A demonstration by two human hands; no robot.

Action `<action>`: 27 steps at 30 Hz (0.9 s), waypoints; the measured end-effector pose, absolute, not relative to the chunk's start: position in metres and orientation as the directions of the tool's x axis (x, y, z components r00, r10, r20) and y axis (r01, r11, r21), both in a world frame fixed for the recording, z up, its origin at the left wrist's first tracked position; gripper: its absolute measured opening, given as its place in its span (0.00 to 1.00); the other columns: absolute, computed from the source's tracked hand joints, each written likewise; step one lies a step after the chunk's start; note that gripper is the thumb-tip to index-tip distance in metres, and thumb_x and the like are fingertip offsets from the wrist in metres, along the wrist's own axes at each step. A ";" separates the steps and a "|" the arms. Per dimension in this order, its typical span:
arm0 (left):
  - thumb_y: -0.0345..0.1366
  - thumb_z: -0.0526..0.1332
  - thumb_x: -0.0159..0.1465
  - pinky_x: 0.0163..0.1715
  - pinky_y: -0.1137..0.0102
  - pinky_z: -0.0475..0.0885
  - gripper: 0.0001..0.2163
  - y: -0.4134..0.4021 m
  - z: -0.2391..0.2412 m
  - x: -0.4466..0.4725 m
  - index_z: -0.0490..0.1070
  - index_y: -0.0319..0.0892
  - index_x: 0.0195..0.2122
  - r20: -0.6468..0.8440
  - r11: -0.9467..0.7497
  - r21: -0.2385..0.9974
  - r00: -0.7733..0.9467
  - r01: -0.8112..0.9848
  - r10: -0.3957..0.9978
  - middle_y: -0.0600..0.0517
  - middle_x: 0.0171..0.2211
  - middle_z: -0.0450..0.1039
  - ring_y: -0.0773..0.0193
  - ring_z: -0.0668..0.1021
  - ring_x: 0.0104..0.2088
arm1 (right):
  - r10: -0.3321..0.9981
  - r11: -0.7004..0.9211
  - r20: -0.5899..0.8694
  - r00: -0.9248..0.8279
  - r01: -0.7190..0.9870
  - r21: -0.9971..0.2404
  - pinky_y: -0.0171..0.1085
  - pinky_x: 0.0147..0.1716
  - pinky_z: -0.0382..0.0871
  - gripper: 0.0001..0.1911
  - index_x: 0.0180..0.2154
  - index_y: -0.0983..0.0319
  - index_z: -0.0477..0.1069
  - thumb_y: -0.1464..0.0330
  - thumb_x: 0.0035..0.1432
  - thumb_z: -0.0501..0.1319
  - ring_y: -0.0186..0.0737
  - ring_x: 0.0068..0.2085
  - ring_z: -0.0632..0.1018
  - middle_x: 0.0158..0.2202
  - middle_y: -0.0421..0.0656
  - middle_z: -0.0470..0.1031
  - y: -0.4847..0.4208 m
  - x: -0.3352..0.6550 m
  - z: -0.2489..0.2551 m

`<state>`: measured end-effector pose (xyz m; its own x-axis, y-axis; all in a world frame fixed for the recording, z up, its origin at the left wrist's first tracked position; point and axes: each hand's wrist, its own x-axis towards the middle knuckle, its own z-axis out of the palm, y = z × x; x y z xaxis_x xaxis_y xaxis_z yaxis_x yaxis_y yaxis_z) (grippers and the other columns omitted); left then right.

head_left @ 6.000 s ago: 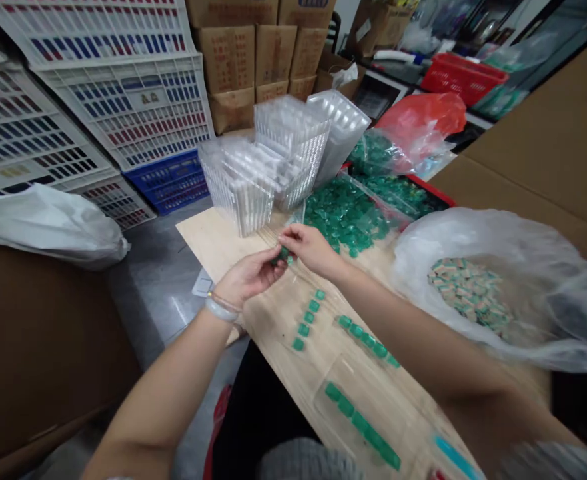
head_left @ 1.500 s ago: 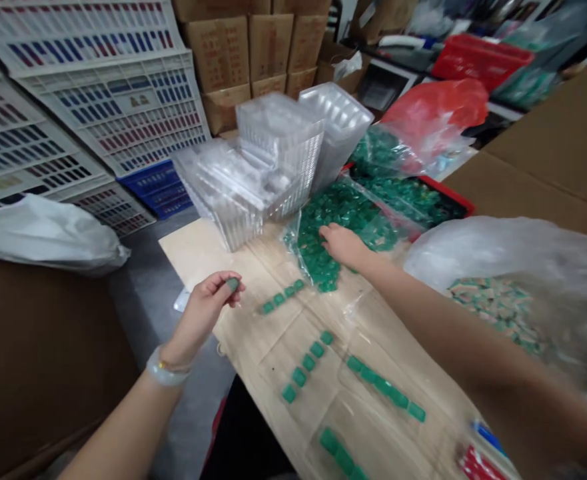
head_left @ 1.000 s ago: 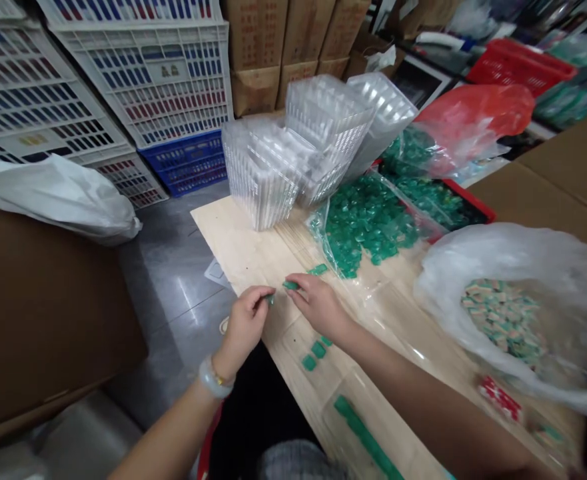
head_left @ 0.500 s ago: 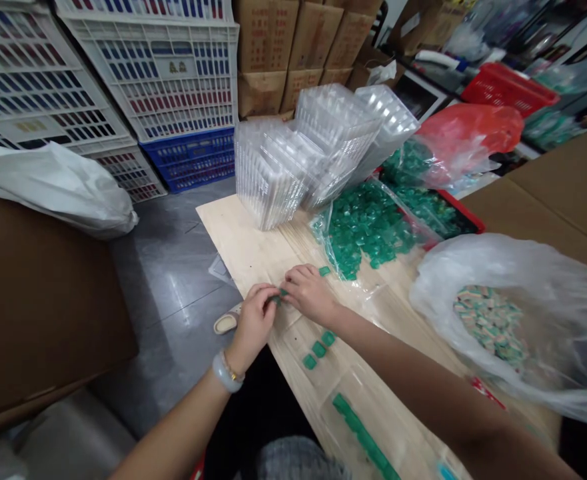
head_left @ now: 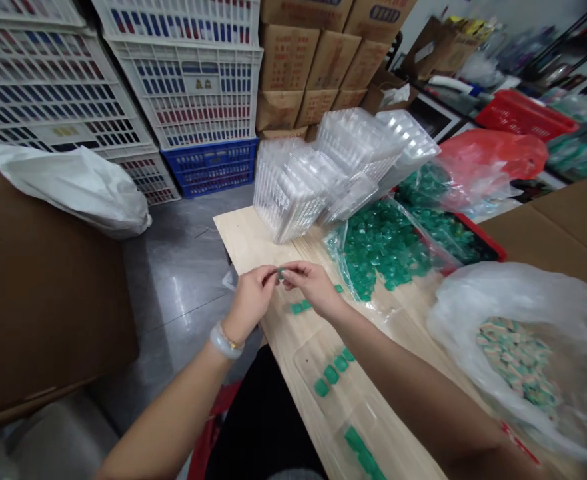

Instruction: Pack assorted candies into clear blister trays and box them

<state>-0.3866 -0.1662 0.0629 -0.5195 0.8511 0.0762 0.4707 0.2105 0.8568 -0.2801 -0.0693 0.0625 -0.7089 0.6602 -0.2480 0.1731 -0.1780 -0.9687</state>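
My left hand (head_left: 250,299) and my right hand (head_left: 317,287) meet over the table's left edge, fingertips closed in a pinch. Between them is a small green piece (head_left: 280,272), mostly covered by the fingers, so its exact kind is unclear. Just below my right hand lies a short row of green pieces (head_left: 300,307). Closer to my body, more green square pieces (head_left: 331,374) rest on a clear plastic tray (head_left: 306,350). A longer green strip of pieces (head_left: 360,450) lies nearest me. One loose green piece (head_left: 339,289) sits beyond my right wrist.
Clear plastic trays (head_left: 293,190) stand stacked at the table's far end. Beside them a heap of green pieces (head_left: 388,247) spills from a plastic bag. A white bag (head_left: 453,300) on the right holds pale and green bits. Crates (head_left: 203,93) and cartons (head_left: 288,60) line the back.
My hands have lifted off the table with a small green piece between them, uncovering the short row beneath. The view has shifted, so the scene sits slightly lower and farther right.
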 end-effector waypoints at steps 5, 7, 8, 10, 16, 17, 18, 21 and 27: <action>0.34 0.55 0.58 0.47 0.60 0.61 0.17 -0.164 0.061 -0.417 0.64 0.40 0.49 0.212 0.236 0.440 -0.356 0.866 0.910 0.43 0.47 0.68 0.55 0.67 0.48 | 0.786 0.371 0.072 -0.613 0.376 -0.849 0.36 0.36 0.66 0.09 0.36 0.63 0.71 0.69 0.50 0.58 0.36 0.32 0.72 0.31 0.43 0.72 -0.037 -0.305 0.045; 0.35 0.55 0.58 0.49 0.59 0.58 0.16 -0.163 0.055 -0.423 0.66 0.40 0.48 0.178 0.209 0.349 -0.284 0.913 0.942 0.43 0.50 0.66 0.54 0.65 0.51 | 0.687 0.590 0.163 -0.708 0.414 -0.693 0.37 0.40 0.64 0.09 0.38 0.63 0.71 0.71 0.53 0.56 0.38 0.37 0.71 0.35 0.45 0.72 -0.032 -0.314 0.039; 0.36 0.54 0.59 0.49 0.59 0.58 0.15 -0.163 0.052 -0.426 0.66 0.41 0.47 0.160 0.185 0.332 -0.249 0.925 0.955 0.43 0.50 0.65 0.55 0.65 0.51 | 0.633 0.667 0.168 -0.756 0.421 -0.615 0.37 0.41 0.63 0.10 0.38 0.64 0.71 0.71 0.54 0.55 0.38 0.39 0.71 0.36 0.46 0.72 -0.032 -0.317 0.036; 0.37 0.52 0.60 0.50 0.59 0.57 0.14 -0.163 0.047 -0.429 0.67 0.41 0.46 0.143 0.139 0.323 -0.194 0.936 0.971 0.45 0.51 0.65 0.56 0.65 0.51 | 0.543 0.771 0.143 -0.828 0.424 -0.475 0.37 0.41 0.62 0.10 0.38 0.65 0.71 0.71 0.56 0.53 0.40 0.40 0.70 0.37 0.48 0.72 -0.031 -0.322 0.032; 0.37 0.53 0.59 0.51 0.59 0.56 0.17 -0.163 0.044 -0.441 0.65 0.41 0.49 0.160 0.052 0.366 -0.117 0.929 0.980 0.45 0.50 0.66 0.56 0.65 0.50 | 0.458 0.870 0.139 -0.878 0.410 -0.274 0.41 0.42 0.59 0.12 0.42 0.64 0.69 0.68 0.56 0.54 0.45 0.42 0.68 0.39 0.48 0.72 -0.035 -0.317 0.031; 0.36 0.53 0.59 0.51 0.59 0.56 0.17 -0.163 0.045 -0.442 0.65 0.41 0.49 0.179 0.034 0.370 -0.108 0.928 0.978 0.44 0.50 0.65 0.56 0.65 0.50 | 0.479 0.858 0.149 -0.865 0.426 -0.286 0.41 0.42 0.58 0.14 0.44 0.64 0.68 0.68 0.56 0.54 0.45 0.43 0.68 0.40 0.48 0.72 -0.036 -0.314 0.032; 0.36 0.54 0.59 0.51 0.59 0.56 0.16 -0.163 0.047 -0.443 0.65 0.41 0.49 0.204 0.009 0.372 -0.091 0.928 0.975 0.45 0.50 0.65 0.56 0.64 0.51 | 0.506 0.842 0.165 -0.847 0.442 -0.309 0.41 0.42 0.58 0.16 0.47 0.64 0.66 0.68 0.56 0.54 0.45 0.43 0.68 0.41 0.48 0.71 -0.039 -0.310 0.034; 0.35 0.55 0.58 0.50 0.60 0.57 0.11 -0.166 0.052 -0.438 0.70 0.45 0.42 0.245 -0.100 0.362 0.009 0.927 0.970 0.47 0.48 0.65 0.57 0.63 0.51 | 0.592 0.783 0.229 -0.772 0.486 -0.388 0.42 0.43 0.58 0.19 0.50 0.65 0.63 0.66 0.57 0.52 0.46 0.45 0.68 0.43 0.50 0.70 -0.051 -0.293 0.040; 0.33 0.55 0.57 0.45 0.59 0.61 0.06 -0.167 0.055 -0.409 0.72 0.42 0.30 0.125 0.005 0.291 -0.043 0.957 0.991 0.47 0.39 0.67 0.56 0.66 0.45 | 0.644 0.727 0.207 -0.737 0.505 -0.465 0.41 0.41 0.59 0.14 0.42 0.64 0.69 0.67 0.59 0.50 0.44 0.41 0.69 0.37 0.48 0.73 -0.085 -0.258 0.048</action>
<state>-0.4086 -0.1671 0.0547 -0.0429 0.9912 0.1253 0.9567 0.0046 0.2911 -0.2576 -0.0847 0.0482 -0.7366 0.6440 0.2066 0.5054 0.7272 -0.4645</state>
